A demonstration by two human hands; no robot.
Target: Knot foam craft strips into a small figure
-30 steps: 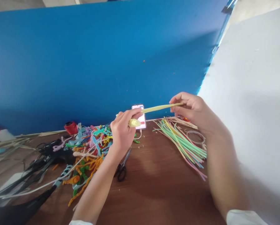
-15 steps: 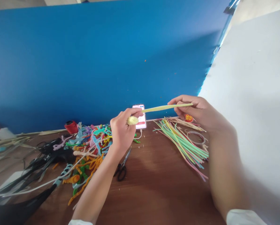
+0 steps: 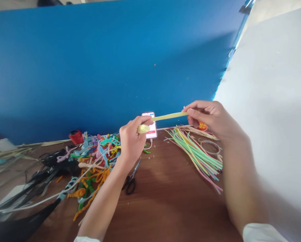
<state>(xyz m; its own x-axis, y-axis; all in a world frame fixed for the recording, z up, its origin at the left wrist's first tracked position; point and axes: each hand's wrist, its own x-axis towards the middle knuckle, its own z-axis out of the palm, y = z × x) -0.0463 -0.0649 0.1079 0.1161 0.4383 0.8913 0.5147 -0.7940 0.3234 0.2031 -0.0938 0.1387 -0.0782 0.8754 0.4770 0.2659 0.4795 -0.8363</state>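
My left hand (image 3: pixel 134 136) is closed around a pale yellow coil (image 3: pixel 143 128), whose rounded end pokes out of the fist. From its fingertips a yellow fuzzy strip (image 3: pixel 170 116) stretches right, nearly level, to my right hand (image 3: pixel 205 116), which pinches the far end between thumb and fingers. Both hands are raised above the table, in front of the blue panel. Behind my left fingertips stands a lit phone (image 3: pixel 151 126), partly covered by them.
Scissors (image 3: pixel 131 181) lie below my left hand. Colourful fuzzy pieces (image 3: pixel 100 151) and black objects (image 3: pixel 57 164) fill the left side. Loose straight stems (image 3: pixel 198 154) and a clear ring (image 3: pixel 211 147) lie at right. A white cable (image 3: pixel 51 196) crosses the left.
My right thumb and fingertips now close on the strip's end, where before the strip ran on past them across the hand. The left hand has barely moved.
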